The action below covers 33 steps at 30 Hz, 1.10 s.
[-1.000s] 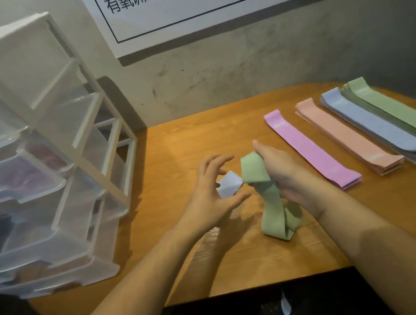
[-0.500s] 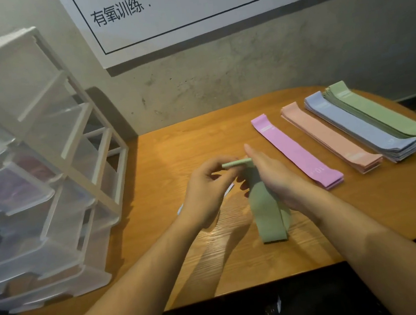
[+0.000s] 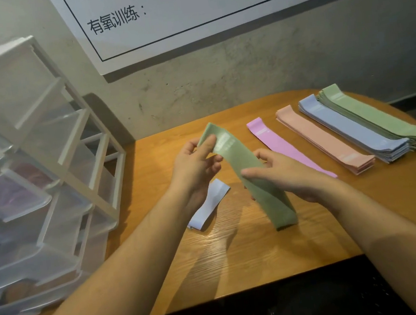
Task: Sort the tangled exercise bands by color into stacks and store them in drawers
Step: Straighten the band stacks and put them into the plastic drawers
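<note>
A green band (image 3: 249, 175) is held above the table (image 3: 240, 258), its upper end pinched by the left hand (image 3: 197, 164) and its middle gripped by the right hand (image 3: 281, 169). A pale blue band (image 3: 209, 205) lies under the left wrist.

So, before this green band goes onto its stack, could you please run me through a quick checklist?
1. Green band held by both hands, left hand and right hand: ok.
2. Band flat, untwisted: not ok, the lower end looks twisted.
3. Green stack unobstructed at the table's far right: ok.
4. Stacks apart by color: cannot tell, green overlaps the blue stack.
5. Loose pale blue band sorted: not ok.
</note>
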Motion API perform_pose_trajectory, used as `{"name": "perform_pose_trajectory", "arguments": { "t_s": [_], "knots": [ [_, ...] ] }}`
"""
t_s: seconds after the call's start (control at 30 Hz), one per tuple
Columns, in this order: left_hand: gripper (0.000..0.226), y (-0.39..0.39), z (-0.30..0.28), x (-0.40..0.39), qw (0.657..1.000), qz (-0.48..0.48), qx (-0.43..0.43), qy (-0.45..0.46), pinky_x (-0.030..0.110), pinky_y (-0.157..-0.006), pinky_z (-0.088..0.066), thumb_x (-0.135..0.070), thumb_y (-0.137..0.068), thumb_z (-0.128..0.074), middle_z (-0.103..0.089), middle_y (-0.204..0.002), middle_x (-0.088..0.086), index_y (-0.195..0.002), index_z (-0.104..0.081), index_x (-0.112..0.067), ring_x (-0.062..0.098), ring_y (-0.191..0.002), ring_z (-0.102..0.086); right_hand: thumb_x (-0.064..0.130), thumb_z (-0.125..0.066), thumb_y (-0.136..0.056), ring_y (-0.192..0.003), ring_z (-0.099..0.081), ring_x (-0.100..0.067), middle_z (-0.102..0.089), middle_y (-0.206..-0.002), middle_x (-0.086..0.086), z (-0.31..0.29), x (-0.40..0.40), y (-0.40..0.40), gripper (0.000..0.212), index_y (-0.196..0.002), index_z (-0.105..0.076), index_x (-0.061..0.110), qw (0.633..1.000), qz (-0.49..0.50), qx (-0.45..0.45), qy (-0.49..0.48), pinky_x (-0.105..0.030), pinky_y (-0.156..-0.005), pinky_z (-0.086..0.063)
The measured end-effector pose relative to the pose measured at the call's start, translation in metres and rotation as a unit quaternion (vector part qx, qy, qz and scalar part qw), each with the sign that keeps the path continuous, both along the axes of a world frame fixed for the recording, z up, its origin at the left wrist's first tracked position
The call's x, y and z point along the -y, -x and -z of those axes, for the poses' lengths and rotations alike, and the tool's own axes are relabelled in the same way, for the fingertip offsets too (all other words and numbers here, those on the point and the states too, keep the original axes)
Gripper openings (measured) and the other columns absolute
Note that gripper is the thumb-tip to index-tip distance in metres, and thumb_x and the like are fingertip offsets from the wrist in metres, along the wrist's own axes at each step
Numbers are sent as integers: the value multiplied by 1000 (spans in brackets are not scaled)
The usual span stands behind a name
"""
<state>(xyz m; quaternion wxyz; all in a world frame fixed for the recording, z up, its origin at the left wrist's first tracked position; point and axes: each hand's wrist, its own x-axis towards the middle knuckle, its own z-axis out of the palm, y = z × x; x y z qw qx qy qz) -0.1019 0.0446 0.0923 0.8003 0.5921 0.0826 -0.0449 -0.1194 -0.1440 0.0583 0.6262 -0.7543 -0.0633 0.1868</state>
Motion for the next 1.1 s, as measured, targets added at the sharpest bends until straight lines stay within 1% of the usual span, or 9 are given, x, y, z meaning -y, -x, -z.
{"name": "perform_pose_trajectory", "arguments": {
  "t_s": [0.13, 0.23, 0.37, 0.43, 0.57, 0.7, 0.83, 0.97, 1.1],
  "knots": [
    [9, -17, -3, 3, 999, -34, -19, 19, 15, -43, -40, -20, -97, -66, -64, -76, -1, -94, -57, -19, 5, -50, -50, 34, -76, -86, -93, -69, -12, -75, -101, 4, 6, 20, -3, 26, -108, -68, 24, 999, -13, 8, 30, -28, -78, -50],
    [14, -32, -2, 10, 998, -46, -29, -14, 17, -41, -35, -25, -98, -65, -62, -81, 0, -91, -53, -20, 6, -44, -42, 35, -70, -91, -87, -68, -8, -76, -98, 8, 9, 35, -7, 17, -105, -74, 25, 1000, 9, 2, 24, -23, -73, -49],
    [15, -55, -5, 30, 998, -47, -28, -39, 18, -43, -44, -28, -100, -62, -61, -82, 1, -96, -53, -18, 6, -44, -48, 44, -58, -98, -79, -64, -5, -72, -86, 15, 8, 59, -13, 21, -101, -72, 29, 996, 69, 10, 58, -20, -67, -49],
    [15, -70, -8, 45, 998, -48, -24, -32, 19, -46, -50, -27, -101, -61, -60, -79, 2, -95, -51, -17, 7, -46, -55, 51, -57, -97, -87, -65, -12, -69, -98, 9, 7, 76, -16, 20, -107, -65, 35, 991, 87, 12, 97, -30, -73, -55],
    [15, -106, -8, 80, 998, -25, -22, -48, 22, -47, -54, -25, -102, -59, -62, -83, 6, -94, -50, -16, 10, -50, -63, 51, -71, -87, -93, -64, -14, -59, -107, 13, 9, 114, -20, 54, -131, -42, 41, 983, 145, 11, 109, -29, -68, -61],
    [12, -141, -2, 126, 994, 17, -13, -111, 21, -45, -49, -25, -101, -60, -64, -80, 5, -95, -53, -17, 10, -52, -60, 39, -81, -80, -96, -57, -10, -46, -119, 7, 12, 159, -24, 71, -128, -28, 41, 972, 126, 51, 191, -18, -67, -49],
    [17, -184, 8, 183, 988, 57, 10, -145, 19, -38, -36, -18, -99, -63, -55, -71, 7, -86, -52, -16, 10, -44, -44, 22, -77, -83, -100, -54, -10, -41, -116, 10, 10, 203, -31, 54, -121, -41, 32, 939, 156, 88, 295, -11, -66, -42],
    [19, -228, 18, 241, 978, 88, 41, -185, 18, -39, -41, -11, -95, -67, -53, -66, 6, -84, -53, -16, 8, -40, -45, 27, -75, -83, -113, -53, -13, -51, -120, 10, 11, 246, -48, 38, -115, -56, 33, 909, 203, 95, 351, -27, -82, -47],
    [20, -270, 35, 293, 964, 113, 53, -235, 21, -41, -50, -6, -95, -65, -57, -68, 6, -83, -54, -16, 8, -39, -53, 34, -74, -85, -110, -58, -14, -58, -129, 8, 15, 283, -64, 35, -119, -64, 35, 893, 240, 68, 376, -35, -89, -54]
  ]
}}
